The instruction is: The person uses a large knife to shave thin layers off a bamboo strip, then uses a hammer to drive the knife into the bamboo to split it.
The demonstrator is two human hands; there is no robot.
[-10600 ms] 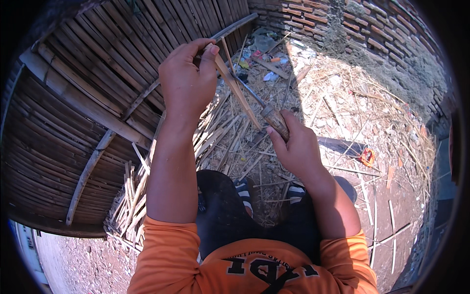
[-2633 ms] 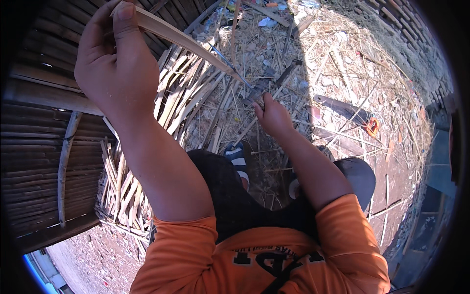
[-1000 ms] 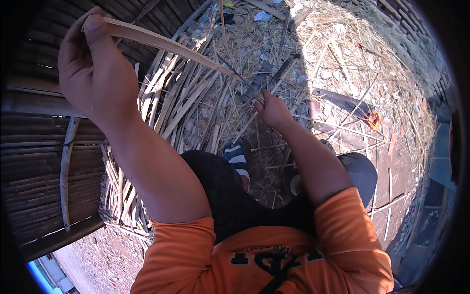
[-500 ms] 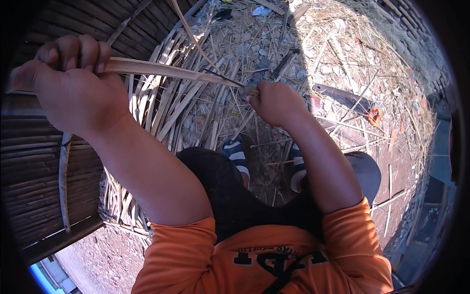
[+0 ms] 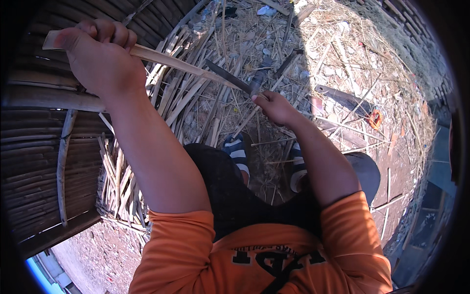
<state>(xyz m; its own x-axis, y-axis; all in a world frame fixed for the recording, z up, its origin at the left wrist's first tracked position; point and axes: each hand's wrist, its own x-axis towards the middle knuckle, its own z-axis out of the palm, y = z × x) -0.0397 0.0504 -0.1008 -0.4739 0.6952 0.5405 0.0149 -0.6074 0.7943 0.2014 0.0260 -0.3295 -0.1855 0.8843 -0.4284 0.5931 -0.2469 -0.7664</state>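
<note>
My left hand [image 5: 105, 63], raised at the upper left, is closed round a long pale bamboo strip [image 5: 171, 61]. One end of the strip sticks out past my thumb, while the rest slopes down to the right. My right hand [image 5: 280, 109] grips the handle of a knife [image 5: 227, 76]. Its dark blade points up and left and lies against or just beside the strip's lower end; whether they touch I cannot tell. Most of the handle is hidden by my fingers.
Cut bamboo strips [image 5: 178, 100] lie heaped beside a slatted bamboo wall [image 5: 34, 161] on the left. A handsaw [image 5: 345, 98] with an orange handle rests on the littered ground at right. My sandalled feet [image 5: 236, 153] are below my hands.
My left hand has moved right and slightly up with the strip. The knife blade has turned, showing its broad side, and the right hand has shifted slightly down. The thin curved sliver has swung away.
</note>
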